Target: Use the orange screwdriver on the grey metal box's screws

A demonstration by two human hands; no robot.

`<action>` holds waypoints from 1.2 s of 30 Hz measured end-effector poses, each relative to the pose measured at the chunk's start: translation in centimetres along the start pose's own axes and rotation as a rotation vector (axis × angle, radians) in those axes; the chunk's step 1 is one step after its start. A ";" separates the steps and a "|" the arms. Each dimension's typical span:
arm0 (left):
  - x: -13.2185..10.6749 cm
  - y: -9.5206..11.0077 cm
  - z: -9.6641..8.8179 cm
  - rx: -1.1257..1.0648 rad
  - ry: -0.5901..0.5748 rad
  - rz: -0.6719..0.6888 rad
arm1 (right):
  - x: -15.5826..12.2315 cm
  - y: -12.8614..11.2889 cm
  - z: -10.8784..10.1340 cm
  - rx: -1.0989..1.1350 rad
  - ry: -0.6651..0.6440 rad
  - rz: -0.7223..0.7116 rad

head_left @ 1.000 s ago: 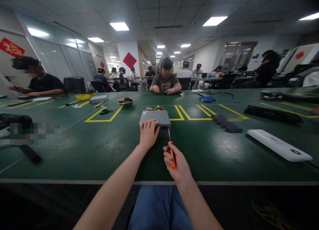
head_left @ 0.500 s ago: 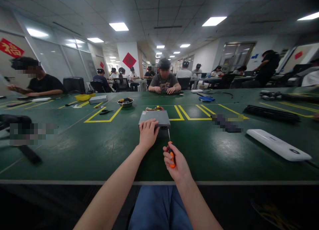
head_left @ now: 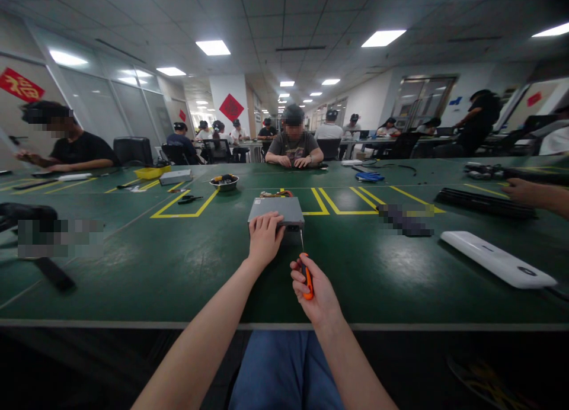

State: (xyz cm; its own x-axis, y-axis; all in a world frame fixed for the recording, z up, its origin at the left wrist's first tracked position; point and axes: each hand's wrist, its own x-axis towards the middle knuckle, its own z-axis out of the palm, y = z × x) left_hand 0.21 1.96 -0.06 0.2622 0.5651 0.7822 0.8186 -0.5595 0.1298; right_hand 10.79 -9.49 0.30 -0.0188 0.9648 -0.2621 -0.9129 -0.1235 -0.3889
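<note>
A grey metal computer power supply [head_left: 287, 207] sits on the green table in front of me, its socket side facing me and its bundle of wires at the far side. My left hand [head_left: 265, 235] grips it, with the fingers over the top and the thumb by the near face. In my right hand [head_left: 317, 285], closed around the handle, is an orange and black screwdriver [head_left: 307, 276]. Its thin shaft points up and away, with the tip at the lower right edge of the near face. Whether the tip sits in a screw is too small to tell.
Beyond the power supply stands a metal bowl [head_left: 224, 183] with small items. At right lie a white elongated device [head_left: 495, 259], a long black part [head_left: 484, 202] and a co-worker's hand [head_left: 524, 192]. Yellow tape [head_left: 198, 215] marks the table [head_left: 169, 285]. Another person [head_left: 293, 143] sits opposite.
A co-worker's hand has come in from the right edge, over the long black part. My hands, the power supply and the screwdriver are almost unchanged.
</note>
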 end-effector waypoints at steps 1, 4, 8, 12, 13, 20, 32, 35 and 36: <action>0.0 0.0 0.0 0.001 -0.001 -0.001 | 0.0 -0.1 0.0 0.008 -0.008 0.006; 0.0 0.0 0.0 -0.002 -0.003 -0.002 | -0.2 -0.3 0.1 0.048 -0.041 0.046; 0.0 0.0 -0.1 -0.005 -0.004 0.003 | -0.3 -0.4 0.1 0.047 -0.057 0.060; 0.0 0.0 0.0 -0.002 0.001 0.002 | -0.1 -0.1 -0.2 0.002 -0.092 0.063; 0.0 0.0 0.0 -0.002 0.002 0.000 | 0.0 0.0 -0.3 -0.018 -0.102 0.067; 0.0 0.0 0.0 0.003 0.002 -0.003 | 0.4 0.8 0.2 -0.166 -0.078 0.099; -0.1 0.0 0.1 0.002 -0.001 -0.003 | 0.6 0.8 1.0 -0.179 -0.021 0.086; -0.1 0.0 0.1 0.002 -0.005 0.000 | 0.7 1.2 1.1 -0.171 0.012 0.036; 0.0 0.0 0.1 0.000 -0.002 -0.001 | 0.8 1.3 1.1 -0.166 0.025 0.013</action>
State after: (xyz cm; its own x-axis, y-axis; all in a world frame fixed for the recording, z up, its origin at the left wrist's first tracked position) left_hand 0.23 2.03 -0.18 0.2623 0.5673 0.7806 0.8192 -0.5585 0.1306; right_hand 9.14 -8.66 0.56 -0.0179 0.9570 -0.2894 -0.8328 -0.1745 -0.5254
